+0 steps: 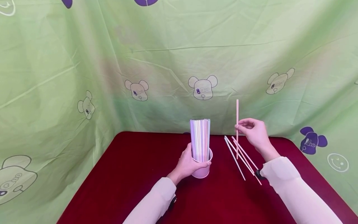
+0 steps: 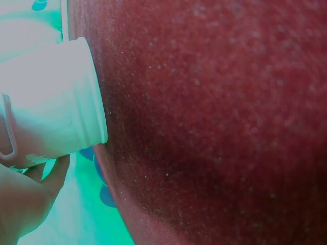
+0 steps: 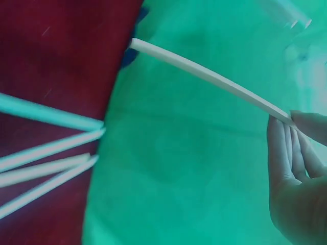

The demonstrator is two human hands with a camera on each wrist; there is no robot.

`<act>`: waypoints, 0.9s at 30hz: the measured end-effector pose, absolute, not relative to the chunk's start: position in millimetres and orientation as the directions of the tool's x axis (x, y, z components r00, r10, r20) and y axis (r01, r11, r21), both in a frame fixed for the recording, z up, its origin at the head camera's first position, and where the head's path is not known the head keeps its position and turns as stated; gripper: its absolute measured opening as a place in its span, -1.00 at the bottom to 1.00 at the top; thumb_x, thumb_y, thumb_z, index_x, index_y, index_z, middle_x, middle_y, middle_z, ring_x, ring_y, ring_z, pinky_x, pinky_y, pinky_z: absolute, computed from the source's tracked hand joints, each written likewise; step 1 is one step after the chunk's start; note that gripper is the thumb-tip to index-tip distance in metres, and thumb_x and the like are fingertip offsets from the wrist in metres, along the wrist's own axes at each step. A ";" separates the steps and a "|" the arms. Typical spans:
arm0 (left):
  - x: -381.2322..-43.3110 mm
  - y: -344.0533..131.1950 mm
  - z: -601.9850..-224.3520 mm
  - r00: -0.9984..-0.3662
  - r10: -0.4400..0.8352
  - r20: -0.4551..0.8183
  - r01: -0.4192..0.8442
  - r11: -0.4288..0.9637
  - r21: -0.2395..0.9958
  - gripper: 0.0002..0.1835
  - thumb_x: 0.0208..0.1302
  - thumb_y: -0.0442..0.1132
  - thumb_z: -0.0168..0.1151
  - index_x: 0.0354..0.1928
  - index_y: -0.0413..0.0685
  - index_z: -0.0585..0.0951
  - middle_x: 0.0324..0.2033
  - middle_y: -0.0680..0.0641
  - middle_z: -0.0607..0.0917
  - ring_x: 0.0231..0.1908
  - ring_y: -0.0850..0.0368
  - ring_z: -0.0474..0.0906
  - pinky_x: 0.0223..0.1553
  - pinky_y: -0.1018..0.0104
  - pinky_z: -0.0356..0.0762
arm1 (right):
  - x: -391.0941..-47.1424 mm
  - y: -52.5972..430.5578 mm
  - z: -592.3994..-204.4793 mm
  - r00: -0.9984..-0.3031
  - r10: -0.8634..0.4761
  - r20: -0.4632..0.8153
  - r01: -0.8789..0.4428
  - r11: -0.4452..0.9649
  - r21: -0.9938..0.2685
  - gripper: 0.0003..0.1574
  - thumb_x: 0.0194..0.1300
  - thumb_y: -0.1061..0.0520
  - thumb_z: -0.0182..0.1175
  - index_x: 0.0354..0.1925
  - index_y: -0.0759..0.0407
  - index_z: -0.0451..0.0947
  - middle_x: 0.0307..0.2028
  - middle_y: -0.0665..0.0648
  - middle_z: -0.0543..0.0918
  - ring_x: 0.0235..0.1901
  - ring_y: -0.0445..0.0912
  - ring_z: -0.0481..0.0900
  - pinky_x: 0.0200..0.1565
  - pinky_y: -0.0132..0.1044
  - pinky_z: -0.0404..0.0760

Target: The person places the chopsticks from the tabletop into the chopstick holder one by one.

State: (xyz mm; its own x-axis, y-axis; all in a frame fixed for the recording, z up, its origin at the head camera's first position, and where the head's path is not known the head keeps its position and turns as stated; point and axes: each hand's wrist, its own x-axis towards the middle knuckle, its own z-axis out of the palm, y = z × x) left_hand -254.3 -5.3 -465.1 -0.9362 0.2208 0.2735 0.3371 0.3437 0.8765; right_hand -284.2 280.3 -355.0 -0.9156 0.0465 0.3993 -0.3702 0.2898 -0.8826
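My left hand [image 1: 188, 163] grips a pale pink cup [image 1: 200, 173] on the red table, thumb across its front near the rim. The same cup [image 2: 51, 102] shows white-green in the left wrist view, its base by the table surface. A thick bunch of pastel straws [image 1: 199, 138] stands upright in it. To the right, my right hand [image 1: 256, 135] pinches one pink straw [image 1: 237, 113] between thumb and fingertips, holding it upright. In the right wrist view this straw [image 3: 204, 74] extends away from the fingertips. Beneath that hand lie several loose straws [image 1: 235, 158], pale blue and pink.
The dark red table [image 1: 134, 174] has rounded back corners. Green cloth [image 1: 167, 62] printed with bear heads hangs behind it and along both sides, close to the table's back edge.
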 end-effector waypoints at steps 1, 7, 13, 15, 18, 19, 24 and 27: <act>-254.2 -5.4 -464.7 -0.936 0.221 0.273 0.336 0.343 0.877 0.04 -0.14 0.13 0.68 0.38 0.04 0.34 0.07 0.06 0.62 0.01 0.20 0.60 0.09 0.19 0.57 | -281.6 273.7 -350.7 -0.910 0.052 0.412 -0.387 0.258 -0.886 -0.79 0.29 0.36 0.36 -0.11 0.43 0.62 -0.37 0.08 0.78 -0.40 -0.23 0.77 -0.23 -0.33 0.72; -254.5 -5.4 -464.6 -0.936 0.218 0.276 0.338 0.345 0.875 0.03 -0.15 0.15 0.68 0.36 0.02 0.35 0.06 0.05 0.62 0.00 0.19 0.60 0.08 0.20 0.58 | -270.0 239.4 -334.9 -0.871 0.062 0.487 -0.487 0.030 -0.873 -0.84 0.24 0.41 0.38 -0.18 0.34 0.67 -0.37 0.10 0.79 -0.40 -0.17 0.78 -0.21 -0.32 0.72; -254.5 -5.0 -465.8 -0.935 0.219 0.281 0.343 0.337 0.877 0.05 -0.15 0.14 0.68 0.37 0.01 0.34 0.07 0.05 0.62 0.00 0.20 0.60 0.08 0.20 0.57 | -267.8 212.5 -336.6 -0.868 0.051 0.495 -0.496 -0.013 -0.868 -0.83 0.26 0.41 0.37 -0.17 0.39 0.63 -0.36 0.10 0.78 -0.38 -0.13 0.79 -0.18 -0.28 0.73; -255.0 -4.8 -466.7 -0.934 0.220 0.280 0.342 0.331 0.879 0.05 -0.15 0.13 0.68 0.38 0.02 0.33 0.08 0.06 0.61 0.01 0.21 0.60 0.10 0.21 0.57 | -268.5 206.9 -340.5 -0.875 0.040 0.483 -0.482 0.022 -0.876 -0.82 0.27 0.38 0.38 -0.16 0.41 0.61 -0.34 0.13 0.77 -0.37 -0.14 0.78 -0.15 -0.26 0.73; -256.3 -4.5 -468.3 -0.935 0.221 0.277 0.339 0.330 0.881 0.05 -0.15 0.13 0.69 0.38 0.03 0.33 0.08 0.08 0.61 0.01 0.24 0.59 0.10 0.23 0.56 | -270.0 201.6 -348.9 -0.881 0.030 0.473 -0.468 0.105 -0.878 -0.72 0.27 0.33 0.40 -0.11 0.49 0.58 -0.32 0.17 0.77 -0.36 -0.19 0.77 -0.15 -0.30 0.73; -256.7 -4.4 -468.8 -0.936 0.222 0.274 0.337 0.331 0.881 0.05 -0.16 0.13 0.69 0.37 0.04 0.33 0.07 0.09 0.61 0.00 0.24 0.59 0.10 0.24 0.56 | -270.5 200.5 -351.9 -0.881 0.031 0.472 -0.464 0.135 -0.875 -0.69 0.27 0.31 0.41 -0.11 0.50 0.58 -0.32 0.17 0.77 -0.35 -0.21 0.76 -0.15 -0.33 0.72; -257.6 -4.8 -469.5 -0.937 0.225 0.267 0.332 0.335 0.882 0.05 -0.15 0.13 0.69 0.38 0.06 0.33 0.07 0.10 0.61 0.01 0.25 0.59 0.11 0.25 0.55 | -269.6 197.3 -362.3 -0.881 0.023 0.472 -0.453 0.239 -0.859 -0.70 0.26 0.32 0.42 -0.11 0.50 0.61 -0.29 0.32 0.75 -0.36 -0.29 0.71 -0.21 -0.48 0.64; -258.1 -5.1 -469.2 -0.936 0.224 0.271 0.335 0.335 0.881 0.05 -0.15 0.12 0.69 0.39 0.06 0.32 0.08 0.10 0.61 0.01 0.26 0.59 0.11 0.25 0.55 | -263.5 192.7 -360.5 -0.877 -0.017 0.480 -0.461 0.305 -0.833 -0.76 0.24 0.37 0.40 -0.15 0.52 0.63 -0.29 0.44 0.72 -0.37 -0.21 0.71 -0.27 -0.50 0.60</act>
State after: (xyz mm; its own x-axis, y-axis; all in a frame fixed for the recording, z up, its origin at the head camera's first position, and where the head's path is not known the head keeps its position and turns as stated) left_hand -258.1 -5.1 -469.2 -0.9363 0.2238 0.2707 0.3347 0.3352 0.8807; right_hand -263.5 192.7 -360.5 -0.8773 -0.0170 0.4795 -0.4613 0.3051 -0.8331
